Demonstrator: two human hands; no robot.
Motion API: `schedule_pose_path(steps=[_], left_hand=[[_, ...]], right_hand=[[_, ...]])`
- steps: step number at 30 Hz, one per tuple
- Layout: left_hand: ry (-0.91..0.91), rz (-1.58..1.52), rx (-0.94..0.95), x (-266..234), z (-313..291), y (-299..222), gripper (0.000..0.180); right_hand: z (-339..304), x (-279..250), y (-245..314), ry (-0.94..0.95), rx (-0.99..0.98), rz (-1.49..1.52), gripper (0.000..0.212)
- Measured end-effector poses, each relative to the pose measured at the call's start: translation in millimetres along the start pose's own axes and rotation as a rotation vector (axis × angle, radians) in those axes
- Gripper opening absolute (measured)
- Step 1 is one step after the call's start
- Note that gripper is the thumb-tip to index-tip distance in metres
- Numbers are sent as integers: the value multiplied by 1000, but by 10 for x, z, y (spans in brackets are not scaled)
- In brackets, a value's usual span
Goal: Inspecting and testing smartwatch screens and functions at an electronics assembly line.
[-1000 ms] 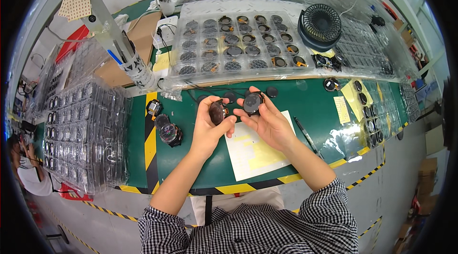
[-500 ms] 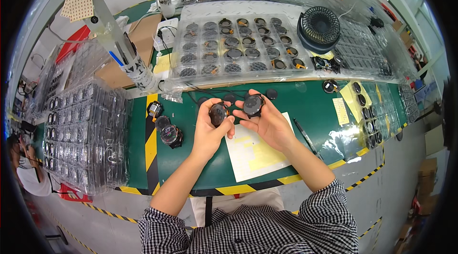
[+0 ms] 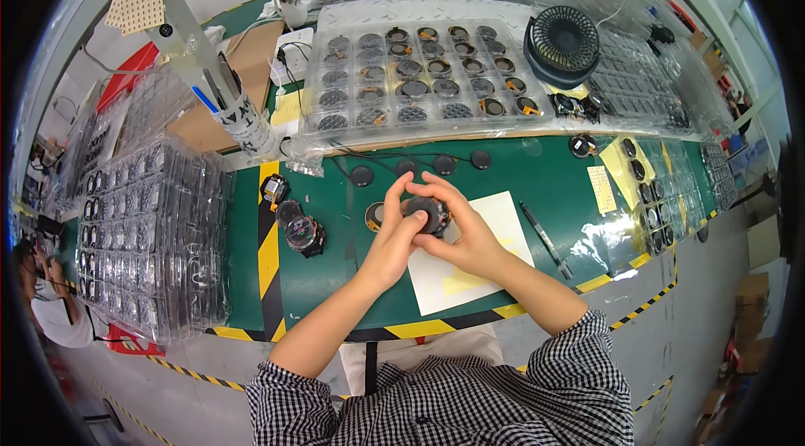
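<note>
A round dark watch body (image 3: 431,213) is held between my two hands over the green table (image 3: 352,278). My left hand (image 3: 391,246) grips it from the left, thumb pressed on its face. My right hand (image 3: 471,238) closes around its right side, with fingertips meeting the left ones at the far edge. Part of the watch is hidden by the fingers. Just left of my left hand lies another round watch part (image 3: 374,215) with an orange-brown edge. Beneath my hands is a white sheet (image 3: 432,295) with yellow patches.
Several black round pucks (image 3: 361,175) with cables lie beyond my hands. Watch parts (image 3: 303,235) sit at left, near stacked clear trays (image 3: 151,236). A pen (image 3: 545,238) lies at right. Behind stand a filled parts tray (image 3: 423,123) and a black fan (image 3: 562,44).
The two separate watch pieces are no longer held apart: one part now lies on the table to the left, and both hands have come together on the other.
</note>
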State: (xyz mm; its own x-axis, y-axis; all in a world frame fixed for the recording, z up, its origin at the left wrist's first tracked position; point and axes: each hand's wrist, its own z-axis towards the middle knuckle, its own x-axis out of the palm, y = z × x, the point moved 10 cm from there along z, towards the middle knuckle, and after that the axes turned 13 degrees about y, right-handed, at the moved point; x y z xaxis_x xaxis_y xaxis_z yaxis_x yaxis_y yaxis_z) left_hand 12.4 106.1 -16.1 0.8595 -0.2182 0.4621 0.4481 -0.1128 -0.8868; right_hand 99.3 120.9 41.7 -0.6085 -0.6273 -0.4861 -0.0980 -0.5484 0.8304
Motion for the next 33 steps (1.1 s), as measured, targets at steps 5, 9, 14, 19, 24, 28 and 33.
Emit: schedule_pose_path(steps=[5,9,14,19,24,28,33], left_hand=[[57,-260,-80,78,-25,19,67],[235,-489,-109,211,14,99,64],[357,-589,-121,345,-7,144,61],[324,-538,-140,384,-13,158,61],[320,-511,-150,397,-36,181,63],[323,-482,-177,394,-44,223,64],[348,-502,-188,371,-67,244,65]], right_hand=[[-31,-90,13,-75,-1,-17,85],[-45,-93,48,-59,-6,-56,94],[-58,-75,165,-63,-77,-132,83],[-100,-138,158,-97,-59,-130,84],[-126,-157,310,-116,-147,-316,89],[-154,-151,321,-134,-168,-331,91],[-156,-131,371,-140,-186,-352,86]])
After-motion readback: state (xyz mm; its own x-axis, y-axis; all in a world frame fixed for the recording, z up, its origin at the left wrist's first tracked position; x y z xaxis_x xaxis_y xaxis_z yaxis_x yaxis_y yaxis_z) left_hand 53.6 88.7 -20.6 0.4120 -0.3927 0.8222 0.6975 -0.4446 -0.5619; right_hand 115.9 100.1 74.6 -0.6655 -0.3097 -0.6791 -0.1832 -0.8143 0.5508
